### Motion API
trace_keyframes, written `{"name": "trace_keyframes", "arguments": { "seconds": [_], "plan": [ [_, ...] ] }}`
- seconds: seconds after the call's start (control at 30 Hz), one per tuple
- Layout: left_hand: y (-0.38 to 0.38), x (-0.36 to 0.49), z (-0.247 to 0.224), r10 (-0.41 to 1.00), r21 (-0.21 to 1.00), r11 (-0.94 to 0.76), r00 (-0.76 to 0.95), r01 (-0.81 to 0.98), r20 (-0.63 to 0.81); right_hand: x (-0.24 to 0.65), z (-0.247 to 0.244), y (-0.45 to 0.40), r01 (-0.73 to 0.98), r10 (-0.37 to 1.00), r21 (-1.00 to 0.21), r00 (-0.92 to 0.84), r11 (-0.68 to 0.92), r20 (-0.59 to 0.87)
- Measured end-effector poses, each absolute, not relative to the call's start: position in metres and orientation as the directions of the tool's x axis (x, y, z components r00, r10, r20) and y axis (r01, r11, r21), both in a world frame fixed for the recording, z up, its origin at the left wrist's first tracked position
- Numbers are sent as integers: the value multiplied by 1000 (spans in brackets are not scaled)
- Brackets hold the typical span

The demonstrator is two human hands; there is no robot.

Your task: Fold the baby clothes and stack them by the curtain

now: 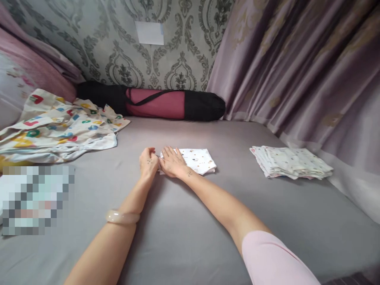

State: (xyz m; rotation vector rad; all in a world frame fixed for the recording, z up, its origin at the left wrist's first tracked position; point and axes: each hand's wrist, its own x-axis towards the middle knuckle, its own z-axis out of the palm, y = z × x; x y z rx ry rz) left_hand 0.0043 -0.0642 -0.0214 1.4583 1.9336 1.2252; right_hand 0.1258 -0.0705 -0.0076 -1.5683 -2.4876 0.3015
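Observation:
A folded white cloth with small printed figures point(198, 160) lies flat on the grey sheet, near the middle of the view. My right hand point(172, 161) rests palm down on the left part of this cloth, its fingers stretched out. Beside it, at the cloth's left edge, my left hand point(149, 162) is closed with the fingers curled in; what it holds, if anything, is hidden. The two hands are side by side, close together.
A stack of folded printed cloths point(292, 161) sits at the right. At the left lies a crumpled colourful cloth point(71, 124) above a blurred patch point(38, 202). A black and red long bag point(157, 103) lies along the wall, with a purple curtain point(267, 59) at the right.

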Motion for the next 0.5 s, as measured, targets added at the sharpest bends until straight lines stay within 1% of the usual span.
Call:
{"name": "trace_keyframes", "arguments": {
  "seconds": [0.1, 0.17, 0.23, 0.33, 0.5],
  "plan": [
    [-68, 6, -15, 926, 785, 98, -346, 611, 154, 133, -2, -69, 821, 887, -357, -459, 446, 53],
    [-72, 10, -10, 931, 695, 155, -339, 702, 134, 144, 7, -71, 766, 871, -441, -484, 467, 83],
    [-77, 14, -5, 937, 585, 199, -328, 786, 123, 161, 16, -75, 720, 877, -524, -463, 455, 126],
    [-81, 17, 0, 946, 491, 213, -303, 845, 111, 197, 28, -80, 719, 935, -606, -328, 342, 139],
    [-81, 14, -1, 957, 413, 251, -289, 875, 31, 264, 36, -76, 777, 990, -620, -32, 113, 140]
  ]
}}
